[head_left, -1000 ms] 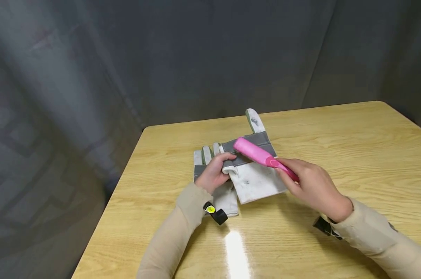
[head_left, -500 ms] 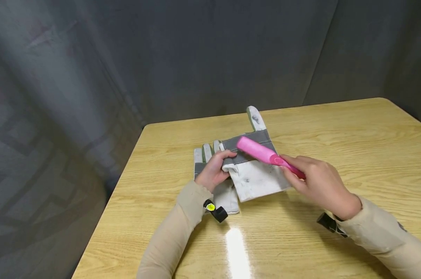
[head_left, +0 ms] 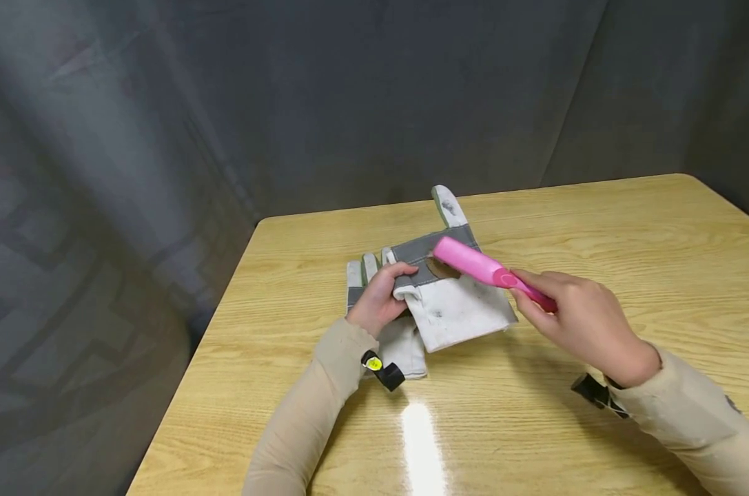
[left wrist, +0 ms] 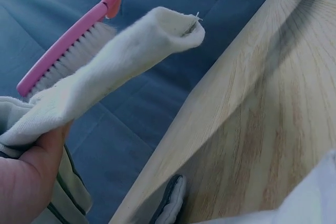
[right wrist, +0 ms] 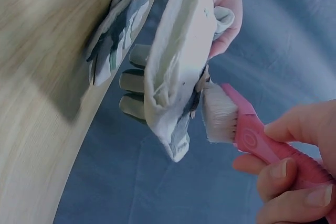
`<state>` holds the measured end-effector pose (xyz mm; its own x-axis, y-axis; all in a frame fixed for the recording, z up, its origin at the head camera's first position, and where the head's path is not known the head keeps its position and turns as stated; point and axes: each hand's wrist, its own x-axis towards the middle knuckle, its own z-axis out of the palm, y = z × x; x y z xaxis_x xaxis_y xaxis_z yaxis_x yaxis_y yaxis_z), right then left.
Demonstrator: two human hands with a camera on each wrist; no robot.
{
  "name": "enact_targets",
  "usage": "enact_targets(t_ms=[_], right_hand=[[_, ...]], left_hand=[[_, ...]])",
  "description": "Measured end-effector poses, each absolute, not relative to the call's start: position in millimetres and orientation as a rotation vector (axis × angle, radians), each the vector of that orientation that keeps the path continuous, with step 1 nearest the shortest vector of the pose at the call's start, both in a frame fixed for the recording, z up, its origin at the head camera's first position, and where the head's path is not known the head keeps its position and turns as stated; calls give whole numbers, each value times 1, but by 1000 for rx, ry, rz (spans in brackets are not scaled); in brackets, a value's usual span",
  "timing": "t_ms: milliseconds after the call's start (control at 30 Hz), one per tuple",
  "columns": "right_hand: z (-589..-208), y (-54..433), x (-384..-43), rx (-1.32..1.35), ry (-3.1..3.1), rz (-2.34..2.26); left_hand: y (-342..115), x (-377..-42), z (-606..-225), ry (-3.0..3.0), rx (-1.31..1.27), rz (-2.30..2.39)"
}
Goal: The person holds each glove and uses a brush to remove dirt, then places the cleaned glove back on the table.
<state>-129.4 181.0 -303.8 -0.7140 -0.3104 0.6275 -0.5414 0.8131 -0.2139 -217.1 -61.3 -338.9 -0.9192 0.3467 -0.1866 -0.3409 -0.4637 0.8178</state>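
My left hand [head_left: 383,300] grips a white and grey work glove [head_left: 461,310] by its side, thumb on top, holding it raised above the table. Dark smudges mark its cuff and one finger, and a brown patch [head_left: 445,269] shows on the grey band beside the brush. In my right hand [head_left: 581,317] is the handle of a pink brush [head_left: 467,262]. Its white bristles [right wrist: 219,113] face the glove and meet its surface at the brown patch. The glove's open cuff [left wrist: 181,30] shows in the left wrist view.
A second, similar glove [head_left: 402,348] lies on the wooden table [head_left: 275,386] beneath the held one, partly hidden by it and my left hand. Dark grey curtains [head_left: 380,103] hang behind the table and along its left side.
The brush has shifted a little to the right across the glove, uncovering the brown patch. The held glove has tipped slightly, its raised finger moving left. The left hand keeps its hold.
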Motion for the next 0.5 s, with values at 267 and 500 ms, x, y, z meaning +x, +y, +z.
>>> enact_targets(t_ms=[267, 500], right_hand=[[-304, 184, -129, 626, -2374, 556], [-305, 183, -130, 644, -2342, 593]], left_hand=[[-58, -217, -341, 1299, -8, 2394], [-57, -215, -341, 1318, 26, 2360]])
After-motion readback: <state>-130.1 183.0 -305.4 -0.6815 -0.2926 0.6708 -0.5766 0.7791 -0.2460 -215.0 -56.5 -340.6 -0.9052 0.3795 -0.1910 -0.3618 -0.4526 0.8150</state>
